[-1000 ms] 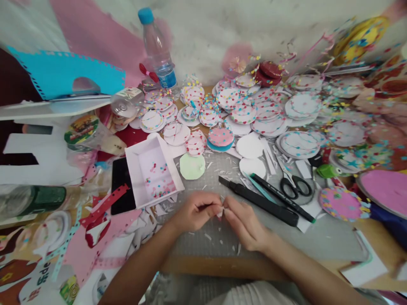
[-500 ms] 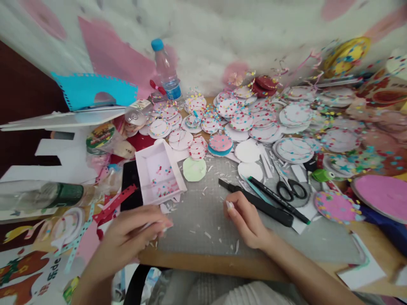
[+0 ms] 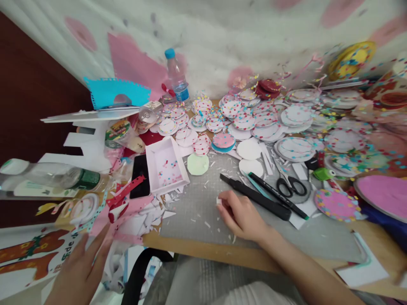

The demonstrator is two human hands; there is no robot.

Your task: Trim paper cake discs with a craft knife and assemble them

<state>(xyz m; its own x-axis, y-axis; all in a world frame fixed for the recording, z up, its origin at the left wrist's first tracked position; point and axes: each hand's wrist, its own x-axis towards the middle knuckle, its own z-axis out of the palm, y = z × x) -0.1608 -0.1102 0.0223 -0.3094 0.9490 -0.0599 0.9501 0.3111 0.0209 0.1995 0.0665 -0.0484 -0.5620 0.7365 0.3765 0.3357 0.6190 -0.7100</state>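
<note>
My left hand (image 3: 83, 264) is low at the left, with its fingers spread and nothing visible in them. Its fingertips come close to a pink sheet and a heap of white paper scraps (image 3: 140, 218). Over the grey cutting mat (image 3: 190, 224), my right hand (image 3: 240, 217) is curled closed. A small white paper piece (image 3: 218, 201) shows between its thumb and fingers. Just beyond that hand lie a black craft knife (image 3: 254, 195) and a black marker with green ends (image 3: 278, 195). A pale green paper disc (image 3: 197, 164) lies farther back on the mat.
A white paper box (image 3: 165, 165) holds small coloured confetti, with a dark phone (image 3: 140, 176) beside it. Black-handled scissors (image 3: 291, 186) lie at the right. Many decorated paper discs (image 3: 241, 121) crowd the back, near a water bottle (image 3: 177, 76). A large clear bottle (image 3: 54, 176) lies left.
My left hand has moved left and down, away from the mat, and its fingers have opened. My right hand has shifted slightly left, still pinching a white piece. The view has turned slightly left.
</note>
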